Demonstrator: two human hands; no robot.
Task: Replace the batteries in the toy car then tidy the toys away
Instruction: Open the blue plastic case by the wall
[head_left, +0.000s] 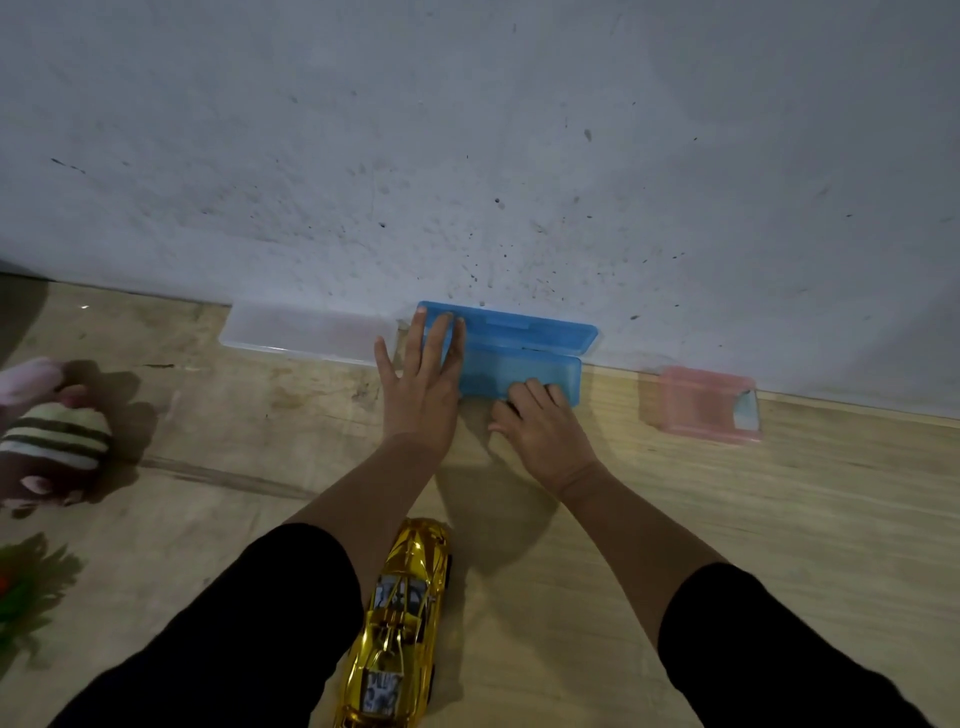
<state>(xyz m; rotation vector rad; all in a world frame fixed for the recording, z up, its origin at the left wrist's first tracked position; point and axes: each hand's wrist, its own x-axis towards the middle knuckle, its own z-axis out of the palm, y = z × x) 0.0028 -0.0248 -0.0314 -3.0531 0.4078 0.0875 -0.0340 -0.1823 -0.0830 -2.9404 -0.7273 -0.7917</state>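
Observation:
A blue plastic case (524, 358) lies open on the floor against the wall, its lid leaning back. My left hand (423, 387) rests flat on the case's left end, fingers stretched up onto the lid. My right hand (540, 428) is at the case's front edge with its fingers curled over the front wall into the tray; what lies under them is hidden. A shiny gold toy car (400, 629) sits on the floor between my forearms, nose pointing towards the case.
A clear plastic case (304, 332) lies left of the blue one against the wall (467, 156), and a pink one (706, 405) to the right. A striped plush toy (49, 436) and a green toy (21, 587) are at the left edge.

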